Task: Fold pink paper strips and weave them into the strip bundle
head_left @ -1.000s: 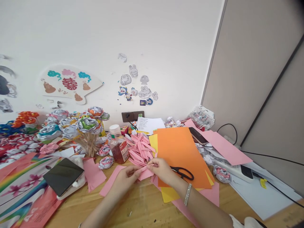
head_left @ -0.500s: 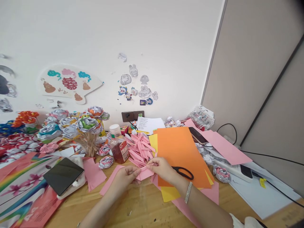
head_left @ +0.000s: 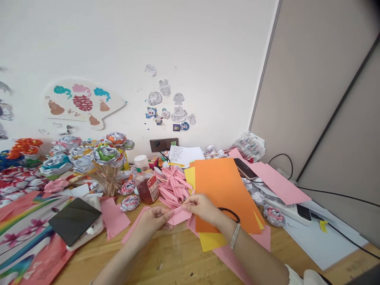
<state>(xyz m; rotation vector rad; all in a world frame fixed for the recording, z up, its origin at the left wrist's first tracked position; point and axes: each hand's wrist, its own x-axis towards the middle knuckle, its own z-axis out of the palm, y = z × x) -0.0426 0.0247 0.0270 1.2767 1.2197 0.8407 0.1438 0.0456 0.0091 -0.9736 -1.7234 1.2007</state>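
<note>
Tabletop (head_left: 175,259): pink paper (head_left: 181,217), long axis sideways, pinched by left fingers (head_left: 166,216) and right fingers (head_left: 190,207)

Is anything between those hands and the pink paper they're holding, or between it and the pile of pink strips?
Nothing visible is in the way. The left hand and right hand hold the pink paper, and the pile of pink strips lies just beyond it. The bottle stands left of that pile, not between.

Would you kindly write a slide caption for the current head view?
Left hand and right hand hold pink paper between them, near a heap of pink strips and an orange sheet.
</note>
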